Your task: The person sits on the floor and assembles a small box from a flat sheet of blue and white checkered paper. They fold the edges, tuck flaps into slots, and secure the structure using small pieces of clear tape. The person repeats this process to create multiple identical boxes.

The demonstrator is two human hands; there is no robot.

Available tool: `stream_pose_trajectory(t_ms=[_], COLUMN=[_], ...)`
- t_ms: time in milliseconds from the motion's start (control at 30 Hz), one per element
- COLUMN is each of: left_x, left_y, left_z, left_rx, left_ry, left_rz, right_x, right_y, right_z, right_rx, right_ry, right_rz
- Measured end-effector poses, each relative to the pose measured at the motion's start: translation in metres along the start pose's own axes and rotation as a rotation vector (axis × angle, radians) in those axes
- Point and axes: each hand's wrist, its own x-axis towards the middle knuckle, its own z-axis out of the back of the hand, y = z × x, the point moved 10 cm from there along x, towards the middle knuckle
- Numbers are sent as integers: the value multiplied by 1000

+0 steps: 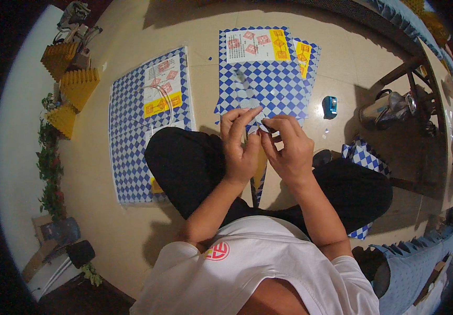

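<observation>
Close together in front of my lap, both hands work at one small spot. My left hand [240, 149] curves inward, its thumb and fingers around a small pale piece that is mostly hidden. My right hand [293, 149] is closed, thumb and forefinger pinching a small dark thing [269, 128] too tiny to name. Below the fingertips, between my knees, hangs a narrow folded piece [260, 170], yellow with blue-and-white checks at its lower end. Just beyond my hands lies a blue-and-white checked sheet [268, 84] with a yellow-and-white printed panel, overlapping another such sheet [313, 63].
On the floor to the left lies a clear-wrapped stack of checked sheets [126, 131] with a pale loop of cord [171, 105] on it. A teal-and-black tape-measure-like case [329, 107] sits right. Further right stand a metal pot [384, 110] and a wooden table [436, 105]. More checked pieces [365, 157] lie by my right knee.
</observation>
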Motion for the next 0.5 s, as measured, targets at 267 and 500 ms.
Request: stream_pose_trajectory(t_ms=[267, 500], left_x=[2, 13], left_y=[0, -9], left_z=[10, 7], left_rx=[37, 137], left_ry=[12, 90], left_rz=[-40, -87], right_x=[-3, -6], right_y=[0, -8], right_z=[-4, -3], right_rx=[70, 134], right_ry=[-24, -30], right_rz=[-60, -151])
